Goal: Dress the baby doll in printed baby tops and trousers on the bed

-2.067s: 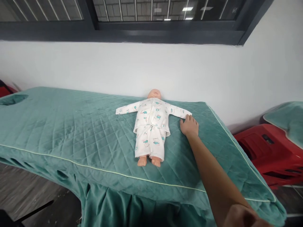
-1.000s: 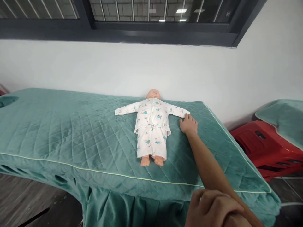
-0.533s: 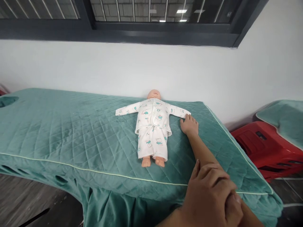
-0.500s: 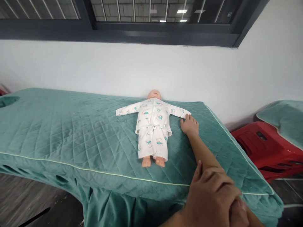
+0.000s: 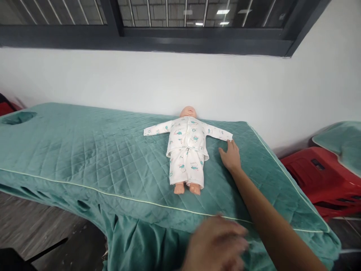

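A baby doll [image 5: 187,150] in white printed pyjamas lies face up on a green quilted massage bed [image 5: 84,150], its head against the wall and its arms spread. My right hand [image 5: 231,156] rests flat on the cover, fingers stretched out, fingertips touching the end of the doll's sleeve. My left hand [image 5: 216,244] hovers low in the foreground near the bed's front edge. It is smeared by motion, so I cannot make out its fingers. Neither hand visibly holds anything.
A white wall with a dark-framed window [image 5: 169,22] runs behind the bed. A red base [image 5: 321,180] under a second green-covered bed [image 5: 341,143] stands at the right. A face hole [image 5: 18,117] is at the bed's far left. Dark wooden floor [image 5: 34,229] lies below.
My left hand has come off my right forearm and moved left. My right hand has slid slightly along the cover beside the sleeve end. The view has shifted a little.
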Demonstrator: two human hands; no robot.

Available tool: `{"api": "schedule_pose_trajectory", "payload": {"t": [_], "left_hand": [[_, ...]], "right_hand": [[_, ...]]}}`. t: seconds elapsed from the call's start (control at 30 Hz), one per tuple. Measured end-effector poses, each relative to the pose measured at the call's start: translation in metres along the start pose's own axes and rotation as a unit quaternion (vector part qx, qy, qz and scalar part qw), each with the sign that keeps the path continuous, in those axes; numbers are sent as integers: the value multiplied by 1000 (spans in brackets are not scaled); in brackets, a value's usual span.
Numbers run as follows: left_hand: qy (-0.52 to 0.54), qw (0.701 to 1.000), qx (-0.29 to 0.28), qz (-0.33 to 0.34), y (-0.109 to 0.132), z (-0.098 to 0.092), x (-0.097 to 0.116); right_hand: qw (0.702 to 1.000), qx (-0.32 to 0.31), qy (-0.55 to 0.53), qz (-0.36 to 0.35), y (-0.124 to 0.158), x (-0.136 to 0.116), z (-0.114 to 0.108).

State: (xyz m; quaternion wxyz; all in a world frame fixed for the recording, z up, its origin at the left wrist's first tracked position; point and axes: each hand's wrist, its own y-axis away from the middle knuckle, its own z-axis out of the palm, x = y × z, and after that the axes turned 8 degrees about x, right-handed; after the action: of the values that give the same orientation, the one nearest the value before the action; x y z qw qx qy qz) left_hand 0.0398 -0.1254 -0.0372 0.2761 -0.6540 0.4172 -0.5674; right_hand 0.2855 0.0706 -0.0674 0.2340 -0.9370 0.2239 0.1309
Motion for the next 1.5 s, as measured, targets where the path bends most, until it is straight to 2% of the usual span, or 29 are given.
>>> {"api": "schedule_pose_trajectory", "payload": {"t": [0.07, 0.1, 0.13, 0.2, 0.3, 0.4, 0.5, 0.63, 0.77, 0.93, 1.13, 1.2, 1.3, 1.4, 1.5], "left_hand": [[-115, 981, 92, -124, 3, -37, -20], [-170, 960, 138, -175, 5, -50, -32], [-209, 938, 160, -224, 8, -60, -44], [-240, 914, 160, -286, 12, -70, -68], [-248, 908, 108, -320, 14, -69, -95], [-270, 907, 51, -320, 10, -64, -109], [-283, 903, 25, -323, 4, -64, -115], [-234, 907, 50, -348, 2, -68, -114], [-160, 913, 86, -365, 2, -73, -106], [-161, 913, 118, -357, 6, -82, -97], [-233, 916, 70, -319, 16, -81, -96], [-248, 922, 67, -291, 16, -80, -91], [-252, 939, 69, -226, 8, -77, -79], [-275, 950, 11, -145, -7, -70, -68], [-350, 927, -81, -111, -24, -57, -68]], "right_hand": [[992, 20, -125, -22, 41, -2, -10], [981, 34, -187, -43, 63, -6, -16], [967, 42, -242, -63, 86, -11, -23], [939, 40, -331, -88, 125, -28, -37], [917, 16, -360, -170, 157, -62, -57], [924, -33, -282, -258, 161, -91, -68], [943, -34, -191, -272, 157, -106, -68], [951, -20, -117, -285, 152, -112, -63], [945, -15, -148, -290, 150, -114, -68], [926, -9, -243, -290, 157, -114, -79], [927, -31, -277, -252, 169, -103, -72], [925, -48, -319, -203, 171, -94, -70], [914, -49, -393, -91, 172, -76, -68], [906, -53, -417, -45, 173, -62, -64], [918, -47, -391, -45, 175, -59, -56]]}}
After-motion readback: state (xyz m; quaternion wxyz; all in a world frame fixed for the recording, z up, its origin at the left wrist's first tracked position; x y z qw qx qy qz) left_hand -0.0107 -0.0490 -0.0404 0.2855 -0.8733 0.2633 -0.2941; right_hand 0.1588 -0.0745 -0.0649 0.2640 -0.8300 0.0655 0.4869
